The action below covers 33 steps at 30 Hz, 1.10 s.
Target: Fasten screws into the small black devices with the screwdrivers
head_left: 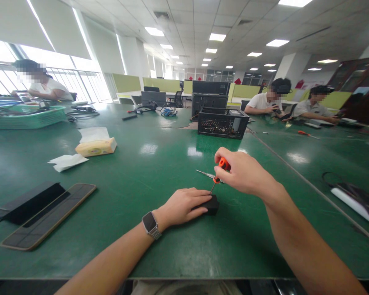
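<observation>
A small black box-shaped block (214, 205) lies on the green table, close in front of me. My left hand (184, 205), with a watch (150, 224) on its wrist, grips the block with the thumb along the near side and fingers over the top. In my right hand (241, 170) is an orange-and-black screwdriver (224, 164), its handle pinched between thumb and fingers. The shaft slants down to the block's far top edge, by my left fingertips; whether the tip sits in a screw I cannot make out. Behind it lies a thin metal pointed tool (204, 173).
Left on the green table (135, 176) are a tissue pack (96, 147), a crumpled tissue (68, 162), a dark flat panel (57, 215) and a green basket (27, 119). An open black computer case (223, 123) stands ahead. Several people sit around the table.
</observation>
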{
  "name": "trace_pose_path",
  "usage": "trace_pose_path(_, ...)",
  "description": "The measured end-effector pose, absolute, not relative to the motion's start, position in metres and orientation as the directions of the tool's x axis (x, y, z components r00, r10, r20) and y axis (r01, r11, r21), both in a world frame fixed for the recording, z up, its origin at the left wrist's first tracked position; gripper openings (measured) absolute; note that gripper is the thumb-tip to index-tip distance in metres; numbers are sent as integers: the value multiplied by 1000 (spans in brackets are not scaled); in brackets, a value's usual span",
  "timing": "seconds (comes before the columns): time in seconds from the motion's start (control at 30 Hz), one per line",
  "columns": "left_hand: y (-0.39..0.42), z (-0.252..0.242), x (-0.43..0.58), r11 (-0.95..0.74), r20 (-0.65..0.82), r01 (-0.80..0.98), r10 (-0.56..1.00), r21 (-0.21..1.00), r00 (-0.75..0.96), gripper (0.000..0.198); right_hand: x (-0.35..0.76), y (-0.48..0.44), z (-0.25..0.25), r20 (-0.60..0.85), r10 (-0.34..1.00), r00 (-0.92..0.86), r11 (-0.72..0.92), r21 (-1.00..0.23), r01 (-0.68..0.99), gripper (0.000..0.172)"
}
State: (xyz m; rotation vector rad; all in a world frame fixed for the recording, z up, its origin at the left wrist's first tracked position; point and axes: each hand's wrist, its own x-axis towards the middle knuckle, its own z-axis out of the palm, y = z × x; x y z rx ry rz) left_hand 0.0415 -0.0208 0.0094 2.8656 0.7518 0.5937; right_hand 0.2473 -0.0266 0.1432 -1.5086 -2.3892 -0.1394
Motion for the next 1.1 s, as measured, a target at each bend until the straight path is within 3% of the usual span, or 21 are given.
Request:
trace_pose_path(0.13, -21, 9, 41, -866, 343, 451, 500, 215, 796, 40, 246, -29, 144, 326, 854, -406, 455, -90, 886, 20)
trace_pose_path(0.3, -22, 11, 41, -864, 333, 456, 503, 212, 798, 40, 244, -28, 145, 314, 899, -305, 336, -47, 941, 32)
trace_pose_path(0.47, -22, 12, 41, -869, 346, 443, 494, 219, 798, 41, 246, -23, 143, 332, 909, -253, 271, -9, 963, 24)
trace_pose_path(0.77, -22, 12, 41, -874, 363, 426, 485, 232, 796, 38, 244, -27, 146, 340, 913, -227, 245, -11, 970, 26)
trace_pose_path(1.1, -24, 14, 43, -849, 313, 508, 526, 145, 791, 41, 246, -24, 147, 325, 924, -200, 225, -42, 973, 25)
